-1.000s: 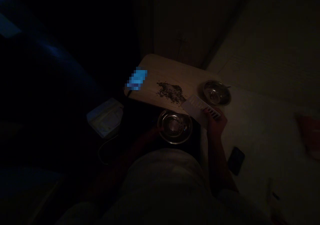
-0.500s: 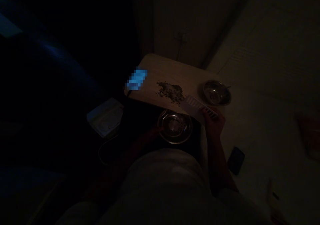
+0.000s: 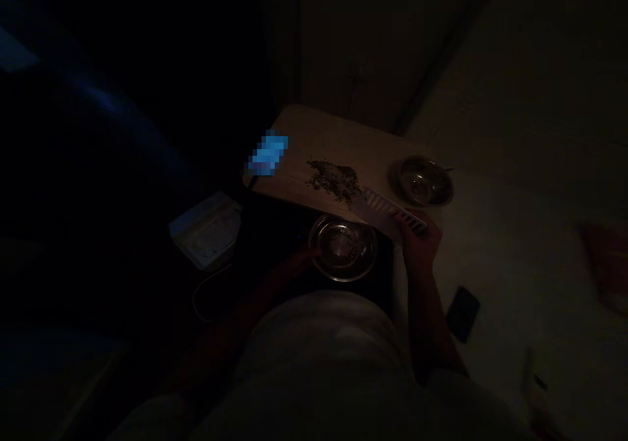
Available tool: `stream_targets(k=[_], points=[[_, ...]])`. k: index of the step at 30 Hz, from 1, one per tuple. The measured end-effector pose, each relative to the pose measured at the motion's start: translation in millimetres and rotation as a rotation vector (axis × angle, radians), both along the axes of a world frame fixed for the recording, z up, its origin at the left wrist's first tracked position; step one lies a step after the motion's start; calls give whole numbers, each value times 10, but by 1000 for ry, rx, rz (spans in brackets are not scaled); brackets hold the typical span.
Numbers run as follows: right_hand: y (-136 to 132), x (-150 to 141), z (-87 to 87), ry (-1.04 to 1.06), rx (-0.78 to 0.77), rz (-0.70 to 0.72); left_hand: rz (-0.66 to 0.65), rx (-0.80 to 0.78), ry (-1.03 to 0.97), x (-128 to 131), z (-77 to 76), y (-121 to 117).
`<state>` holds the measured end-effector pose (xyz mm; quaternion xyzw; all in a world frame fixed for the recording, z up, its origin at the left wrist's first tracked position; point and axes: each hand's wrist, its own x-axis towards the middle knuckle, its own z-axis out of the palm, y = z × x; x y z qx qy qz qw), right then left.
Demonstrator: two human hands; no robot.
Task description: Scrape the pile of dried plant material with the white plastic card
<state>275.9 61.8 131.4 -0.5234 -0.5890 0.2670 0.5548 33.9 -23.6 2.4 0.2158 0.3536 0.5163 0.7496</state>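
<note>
The scene is very dark. My right hand (image 3: 422, 239) grips a pale flat panel (image 3: 375, 213) with a row of slots along one side. Its far end lies on the wooden tabletop (image 3: 343, 132), at the near edge of a loose heap of small dark grains or bits (image 3: 334, 179). Just below the table's front edge, my left hand (image 3: 303, 256) is at the left rim of a shiny metal bowl (image 3: 343, 277), its fingers on the rim, dimly seen. Some small bits lie inside that bowl.
A second metal bowl (image 3: 445, 191) stands at the table's right end, with something sticking out over its rim. A blurred-out glowing blue rectangle (image 3: 268, 154) is at the left end. Further out are a pale box (image 3: 206, 231), a dark flat object (image 3: 463, 314) and a red item (image 3: 606, 258).
My right hand and the slotted panel have shifted slightly left, toward the heap. My left hand and the metal bowl have stayed in place.
</note>
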Motion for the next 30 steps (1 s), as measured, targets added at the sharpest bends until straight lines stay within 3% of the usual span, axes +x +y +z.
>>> stream_targets(k=[9,17,30], points=[[-18,20,48,6,-63,86,12,-63,31,-15,-46,13],[59,149,104,34,40,-95,10,-48,22,-26,-67,19],[27,156,115,-79,-39,4,5,-30,27,-29,-128,15]])
